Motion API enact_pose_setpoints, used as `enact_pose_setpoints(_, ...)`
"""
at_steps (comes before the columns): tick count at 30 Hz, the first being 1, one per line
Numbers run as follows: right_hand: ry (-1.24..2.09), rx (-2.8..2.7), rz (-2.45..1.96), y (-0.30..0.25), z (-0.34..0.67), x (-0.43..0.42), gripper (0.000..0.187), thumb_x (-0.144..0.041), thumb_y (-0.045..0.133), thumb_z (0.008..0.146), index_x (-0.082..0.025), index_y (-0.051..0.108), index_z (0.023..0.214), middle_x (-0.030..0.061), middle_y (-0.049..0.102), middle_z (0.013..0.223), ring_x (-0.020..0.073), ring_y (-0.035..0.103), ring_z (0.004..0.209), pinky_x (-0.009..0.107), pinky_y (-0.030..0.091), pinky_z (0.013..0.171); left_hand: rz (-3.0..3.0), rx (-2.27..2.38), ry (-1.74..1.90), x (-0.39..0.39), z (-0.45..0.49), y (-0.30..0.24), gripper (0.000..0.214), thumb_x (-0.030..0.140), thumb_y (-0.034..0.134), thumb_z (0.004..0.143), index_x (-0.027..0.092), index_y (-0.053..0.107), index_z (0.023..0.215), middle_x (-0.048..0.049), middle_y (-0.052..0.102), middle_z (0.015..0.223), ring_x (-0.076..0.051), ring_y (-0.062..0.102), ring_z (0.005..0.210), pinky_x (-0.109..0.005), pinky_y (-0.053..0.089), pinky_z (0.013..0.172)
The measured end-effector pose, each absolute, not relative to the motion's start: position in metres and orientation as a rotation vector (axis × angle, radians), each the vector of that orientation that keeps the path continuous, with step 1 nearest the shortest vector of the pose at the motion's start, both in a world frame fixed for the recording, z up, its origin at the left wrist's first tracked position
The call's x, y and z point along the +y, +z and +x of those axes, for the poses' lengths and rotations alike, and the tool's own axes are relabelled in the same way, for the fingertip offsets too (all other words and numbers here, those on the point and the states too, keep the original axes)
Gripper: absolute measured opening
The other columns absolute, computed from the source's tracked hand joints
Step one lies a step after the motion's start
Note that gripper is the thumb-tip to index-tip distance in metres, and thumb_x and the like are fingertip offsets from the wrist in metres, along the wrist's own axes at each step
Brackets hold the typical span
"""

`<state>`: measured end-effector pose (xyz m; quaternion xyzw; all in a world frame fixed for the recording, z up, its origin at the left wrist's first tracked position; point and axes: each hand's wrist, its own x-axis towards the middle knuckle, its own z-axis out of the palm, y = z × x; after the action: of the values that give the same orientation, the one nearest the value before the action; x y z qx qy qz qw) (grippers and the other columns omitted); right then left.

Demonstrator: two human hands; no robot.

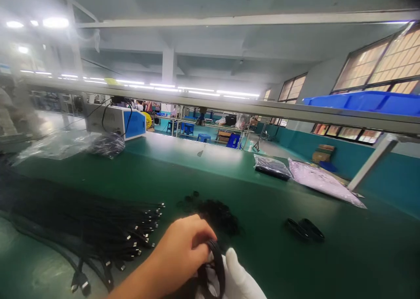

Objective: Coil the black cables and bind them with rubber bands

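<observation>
Cable (215, 264), a coiled black loop, sits pinched between our bare left hand (180, 251) fingers and our white-gloved right hand (236, 277), both grasping it, cable ends lying just left.

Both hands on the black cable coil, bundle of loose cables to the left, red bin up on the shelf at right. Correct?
Not quite: the bin on the shelf is blue, per the head view. The rest holds: left hand and gloved right hand on the black cable coil, loose cables left.

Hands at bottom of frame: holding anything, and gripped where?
Both hold a black coiled cable. The bare left hand pinches the top of its loop; the white-gloved right hand supports it from below.
</observation>
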<state>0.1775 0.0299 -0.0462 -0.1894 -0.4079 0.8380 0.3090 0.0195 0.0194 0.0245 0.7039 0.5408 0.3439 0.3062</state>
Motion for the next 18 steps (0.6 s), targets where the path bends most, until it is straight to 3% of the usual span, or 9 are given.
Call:
enact_pose_setpoints(4,2.395,-0.816,-0.513,-0.064,0.169,0.038,0.059,-0.067,0.053,0.082,-0.01,0.065,0.094,0.0108,0.068,0.074,0.0119,0.057,0.049,0.019,0.04,0.045,1.674,1.161,0.836,0.031,0.0,0.016,0.032,0.022,0.057,0.071,0.021,0.068,0.101,-0.0021,0.062,0.097,-0.019,0.055,0.087,-0.028,0.043,0.076)
enact_pose_setpoints(6,2.432,-0.791,-0.576,-0.069,0.167,0.04,0.065,-0.072,0.053,0.078,-0.008,0.066,0.085,0.0107,0.066,0.065,0.0117,0.054,0.046,0.019,0.038,0.042,1.529,0.883,0.832,0.036,-0.009,0.009,0.039,0.026,0.061,0.072,0.019,0.065,0.11,-0.004,0.063,0.102,-0.02,0.056,0.091,-0.027,0.043,0.078)
enact_pose_setpoints(8,2.455,-0.772,-0.612,-0.068,0.165,0.039,0.071,-0.078,0.056,0.07,-0.008,0.065,0.081,0.01,0.064,0.061,0.0117,0.054,0.045,0.019,0.038,0.042,1.445,0.8,0.85,0.039,-0.011,0.003,0.036,0.028,0.063,0.073,0.016,0.066,0.107,-0.0044,0.064,0.093,-0.019,0.057,0.086,-0.026,0.043,0.074)
enact_pose_setpoints(10,2.352,-0.791,-0.65,-0.063,0.165,0.036,0.067,-0.074,0.061,0.069,-0.01,0.063,0.088,0.0091,0.064,0.071,0.0138,0.058,0.055,0.02,0.041,0.047,1.439,0.91,0.828,0.041,-0.008,-0.001,0.03,0.028,0.062,0.074,0.014,0.068,0.1,-0.0034,0.064,0.084,-0.017,0.057,0.077,-0.026,0.043,0.069)
enact_pose_setpoints(12,2.183,-0.89,-0.682,-0.056,0.166,0.033,0.056,-0.056,0.075,0.068,-0.015,0.06,0.103,0.0063,0.061,0.085,0.0156,0.059,0.068,0.021,0.042,0.052,1.51,1.088,0.803,0.041,-0.001,-0.002,0.026,0.028,0.061,0.074,0.016,0.07,0.096,-0.0033,0.065,0.086,-0.018,0.057,0.076,-0.027,0.044,0.069)
enact_pose_setpoints(15,2.056,-1.014,-0.693,-0.049,0.169,0.031,0.073,-0.033,0.084,0.058,-0.019,0.049,0.121,0.0058,0.056,0.096,0.0192,0.058,0.08,0.025,0.044,0.057,1.637,1.376,0.952,0.035,0.006,-0.001,0.021,0.033,0.057,0.079,0.019,0.068,0.09,-0.002,0.064,0.09,-0.018,0.056,0.081,-0.027,0.042,0.073)
enact_pose_setpoints(18,2.054,-0.996,-0.725,-0.048,0.172,0.03,0.082,-0.032,0.082,0.058,-0.019,0.041,0.128,0.0103,0.054,0.107,0.0247,0.057,0.094,0.032,0.048,0.067,1.555,1.497,1.031,0.025,0.009,-0.007,0.02,0.034,0.05,0.082,0.018,0.061,0.075,0.0011,0.058,0.069,-0.015,0.051,0.067,-0.025,0.038,0.062)
